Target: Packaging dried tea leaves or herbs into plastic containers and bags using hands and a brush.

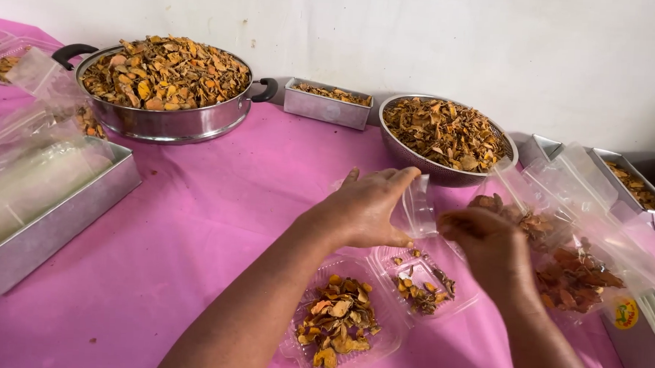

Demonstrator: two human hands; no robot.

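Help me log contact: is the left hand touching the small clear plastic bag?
Touching. The head view shows the left hand with its fingers resting on the small clear plastic bag, no gap between them.
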